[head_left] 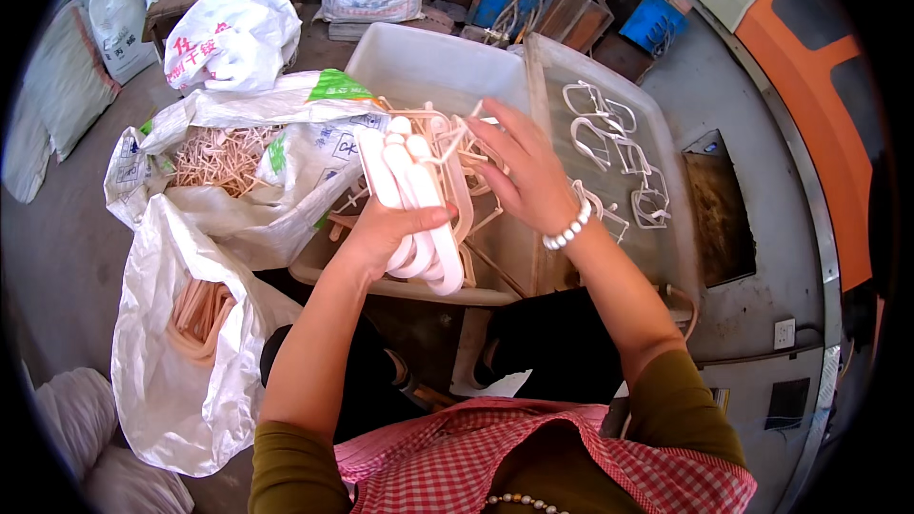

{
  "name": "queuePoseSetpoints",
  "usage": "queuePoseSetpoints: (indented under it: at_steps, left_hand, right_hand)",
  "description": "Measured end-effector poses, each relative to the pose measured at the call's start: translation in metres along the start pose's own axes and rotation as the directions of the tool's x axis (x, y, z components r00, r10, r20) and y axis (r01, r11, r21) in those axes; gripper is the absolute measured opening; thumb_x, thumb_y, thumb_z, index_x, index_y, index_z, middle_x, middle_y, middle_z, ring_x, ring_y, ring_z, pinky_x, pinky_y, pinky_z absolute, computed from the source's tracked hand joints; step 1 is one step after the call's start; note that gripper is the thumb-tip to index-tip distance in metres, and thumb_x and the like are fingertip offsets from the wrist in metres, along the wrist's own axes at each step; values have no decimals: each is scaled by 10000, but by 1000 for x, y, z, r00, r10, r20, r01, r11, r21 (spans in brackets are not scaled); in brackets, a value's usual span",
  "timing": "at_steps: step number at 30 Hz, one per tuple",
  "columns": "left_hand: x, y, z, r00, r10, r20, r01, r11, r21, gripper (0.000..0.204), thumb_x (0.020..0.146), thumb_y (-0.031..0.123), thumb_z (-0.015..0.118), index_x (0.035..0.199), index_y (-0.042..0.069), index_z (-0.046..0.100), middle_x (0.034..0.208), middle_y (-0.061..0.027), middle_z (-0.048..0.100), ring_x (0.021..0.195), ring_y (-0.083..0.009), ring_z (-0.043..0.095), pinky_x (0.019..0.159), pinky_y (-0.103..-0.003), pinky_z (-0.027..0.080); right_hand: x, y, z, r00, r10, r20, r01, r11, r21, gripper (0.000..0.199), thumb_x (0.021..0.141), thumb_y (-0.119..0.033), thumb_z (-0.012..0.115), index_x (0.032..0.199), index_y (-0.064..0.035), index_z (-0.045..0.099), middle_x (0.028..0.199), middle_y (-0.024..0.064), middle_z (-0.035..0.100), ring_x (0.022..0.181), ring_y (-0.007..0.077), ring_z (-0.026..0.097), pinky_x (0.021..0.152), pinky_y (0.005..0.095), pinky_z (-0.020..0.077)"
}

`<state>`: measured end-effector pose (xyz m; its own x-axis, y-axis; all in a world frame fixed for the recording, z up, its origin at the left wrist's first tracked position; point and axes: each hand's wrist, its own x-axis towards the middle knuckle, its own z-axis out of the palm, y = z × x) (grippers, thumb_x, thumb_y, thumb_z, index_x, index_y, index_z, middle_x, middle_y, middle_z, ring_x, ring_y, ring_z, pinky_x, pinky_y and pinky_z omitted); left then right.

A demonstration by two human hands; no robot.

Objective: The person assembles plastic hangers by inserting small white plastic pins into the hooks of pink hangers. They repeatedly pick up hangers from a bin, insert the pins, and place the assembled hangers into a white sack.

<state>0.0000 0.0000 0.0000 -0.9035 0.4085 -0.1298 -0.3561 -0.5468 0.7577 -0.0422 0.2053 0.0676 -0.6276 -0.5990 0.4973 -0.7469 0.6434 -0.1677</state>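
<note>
In our left hand (388, 233), we grip pale pink plastic loops (415, 192) over the white tub (443, 55), their long axis slanting far-left to near-right; whether our half-curled right hand (522, 169), just rightward, pinches anything, we cannot tell.

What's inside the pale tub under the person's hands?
Loose pinkish pieces lie in the tub. The left hand, its bundle of flat shapes and the right hand cover part; whatever lies beneath is hidden.
</note>
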Motion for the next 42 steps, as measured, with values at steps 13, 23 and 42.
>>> queuePoseSetpoints:
  at_steps: [13,23,42]
  left_hand:
    - [5,2,-7,929,362,-71,-138,520,843,654,610,235,845,1152,2,564,971,-132,662,884,-215,635,795,-323,488]
    - [5,-6,3,927,365,-92,-156,594,789,628,626,239,830,1147,7,568,986,-125,656,908,-217,624,817,-329,482]
    - [9,-14,6,937,343,-69,23,136,990,506,696,313,742,1075,48,536,916,-190,642,858,-365,613,745,-441,482]
  right_hand:
    - [-41,6,13,367,-171,914,-782,-589,204,318,965,-364,460,758,-123,467,550,-36,392,405,104,363,397,248,299]
    - [-35,-35,-1,355,385,852,-794,-356,492,274,985,-348,433,947,-93,524,621,-37,459,400,33,264,377,190,222]
    - [-76,37,19,138,259,956,-990,68,124,359,947,-345,454,852,-66,659,556,-9,496,476,81,468,430,244,352]
